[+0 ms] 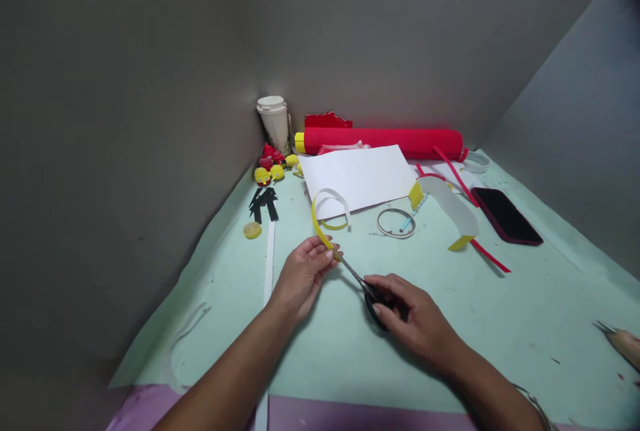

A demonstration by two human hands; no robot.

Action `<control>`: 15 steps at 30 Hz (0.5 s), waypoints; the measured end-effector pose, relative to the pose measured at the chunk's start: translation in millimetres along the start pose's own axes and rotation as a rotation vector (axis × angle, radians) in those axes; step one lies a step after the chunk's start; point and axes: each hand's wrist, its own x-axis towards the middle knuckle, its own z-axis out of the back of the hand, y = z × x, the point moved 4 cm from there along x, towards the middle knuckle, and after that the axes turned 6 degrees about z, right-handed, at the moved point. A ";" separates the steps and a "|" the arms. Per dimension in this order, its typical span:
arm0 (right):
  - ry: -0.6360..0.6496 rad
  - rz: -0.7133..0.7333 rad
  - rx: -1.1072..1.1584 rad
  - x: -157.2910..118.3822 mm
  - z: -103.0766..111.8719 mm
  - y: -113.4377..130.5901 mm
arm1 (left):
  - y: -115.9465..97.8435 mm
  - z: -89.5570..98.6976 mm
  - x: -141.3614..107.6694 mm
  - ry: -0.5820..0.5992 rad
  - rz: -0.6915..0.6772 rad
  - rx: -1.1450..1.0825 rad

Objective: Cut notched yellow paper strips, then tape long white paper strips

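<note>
My left hand (306, 272) pinches one end of a yellow corrugated paper strip (319, 226), whose free part curls up and over, showing a pale inner side. My right hand (413, 316) grips the black handles of a pair of scissors (354, 272). The blades reach to the strip beside my left fingertips; whether they are closed on it I cannot tell. Beyond my hands lies a white sheet of paper (363, 174). A thin tape ring (396, 223) rests on the table right of the strip.
At the back lie a red corrugated roll (385, 141), a lidded cup (274, 124) and small red-and-yellow paper pieces (269, 168). Black strips (263, 204) and a yellow disc (252, 230) are at left. Rightward are a curved pale strip (450, 208), a phone (507, 216) and a pointed tool (620, 341).
</note>
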 end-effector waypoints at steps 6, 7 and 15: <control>-0.068 -0.133 0.154 -3.9 2.8 -13.4 | 3.4 0.5 -0.3 0.003 0.063 0.027; -0.078 -0.146 0.172 -4.1 3.5 -14.8 | 4.1 0.0 -0.5 0.009 0.065 0.033; -0.031 -0.081 0.118 -0.7 2.8 -4.9 | 7.4 -5.8 -3.0 0.030 0.087 0.021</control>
